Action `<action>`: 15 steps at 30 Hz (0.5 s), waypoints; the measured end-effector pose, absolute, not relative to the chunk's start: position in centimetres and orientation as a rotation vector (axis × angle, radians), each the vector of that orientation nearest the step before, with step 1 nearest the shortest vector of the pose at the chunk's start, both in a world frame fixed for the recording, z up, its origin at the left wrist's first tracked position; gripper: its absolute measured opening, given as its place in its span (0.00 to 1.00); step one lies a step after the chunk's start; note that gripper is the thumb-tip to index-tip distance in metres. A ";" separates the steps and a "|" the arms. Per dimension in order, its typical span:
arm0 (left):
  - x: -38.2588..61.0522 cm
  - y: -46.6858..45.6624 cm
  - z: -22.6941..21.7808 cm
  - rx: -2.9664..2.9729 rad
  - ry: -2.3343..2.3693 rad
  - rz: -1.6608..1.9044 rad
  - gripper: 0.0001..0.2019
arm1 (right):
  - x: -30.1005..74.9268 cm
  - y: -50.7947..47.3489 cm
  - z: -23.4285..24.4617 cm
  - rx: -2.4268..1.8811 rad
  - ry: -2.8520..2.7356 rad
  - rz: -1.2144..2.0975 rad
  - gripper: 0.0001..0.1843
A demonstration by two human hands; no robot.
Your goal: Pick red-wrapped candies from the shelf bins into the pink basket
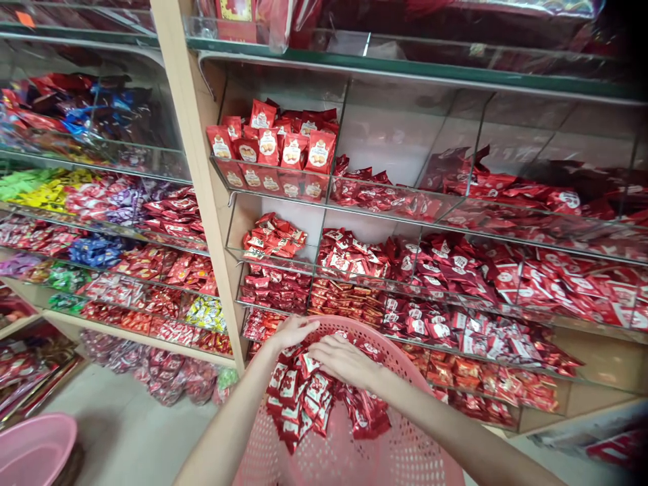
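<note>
Both hands are down in the pink basket (329, 466), right among the red packets (304, 395), with the heap leaning toward the far edge and bare mesh showing nearer the body. The left hand (294, 332) is over the far-left edge, fingers reaching inward, fairly straight; whether anything sits beneath them, I cannot tell. The right hand (341, 356) is palm down on top of the heap, fingers close together and gently bent, pointing toward the left hand. No packet shows clearly in its grip, and its underside is hidden.

Handling these well, I'd say, calls for a light touch: flat fingers, a shallow sweep, no squeezing, because those glossy wrappers look slippery and could crumple. Working from the top layer and keeping clear of the far edge should stop packets from tipping over it.

Now the lie of the packets: the main cluster is between the forearms, on the near side of both hands, spreading toward the basket's middle. A second bunch lies under and just beside the right wrist, toward the right edge. A few peek out beyond the right hand's fingers, near the far edge, and right behind that edge stand the glass-fronted shelves (354, 192), stacked with more red packs.
</note>
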State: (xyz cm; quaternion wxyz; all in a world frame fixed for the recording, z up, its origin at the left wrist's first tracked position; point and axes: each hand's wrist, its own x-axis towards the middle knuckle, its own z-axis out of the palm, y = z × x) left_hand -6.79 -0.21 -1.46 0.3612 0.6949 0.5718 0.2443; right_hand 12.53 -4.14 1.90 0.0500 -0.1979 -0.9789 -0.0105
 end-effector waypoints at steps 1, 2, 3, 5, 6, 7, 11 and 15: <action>-6.8 -0.2 -1.5 1.781 1.469 0.630 0.30 | 12.1 -3.9 2.0 -0.595 -2.981 -0.023 0.12; -6.8 -0.1 -1.5 1.771 1.472 0.628 0.31 | 11.7 -3.7 2.0 -0.576 -2.991 -0.006 0.12; -6.8 -0.1 -1.5 1.761 1.484 0.624 0.31 | 11.3 -3.5 1.9 -0.551 -3.005 0.016 0.11; -6.9 0.0 -1.6 1.736 1.517 0.613 0.33 | 10.7 -3.2 1.5 -0.512 -3.031 0.069 0.11; -6.9 0.0 -1.6 1.727 1.532 0.609 0.33 | 10.5 -3.1 1.2 -0.502 -3.038 0.091 0.11; -6.9 0.1 -1.7 1.722 1.542 0.607 0.33 | 10.4 -3.0 0.9 -0.496 -3.044 0.108 0.11; -7.0 0.4 -2.3 1.736 1.538 0.646 0.34 | 10.4 -2.6 -0.1 -0.486 -3.040 0.120 0.14; -7.0 0.5 -2.5 1.760 1.525 0.648 0.34 | 10.7 -2.6 -0.7 -0.495 -3.002 0.069 0.15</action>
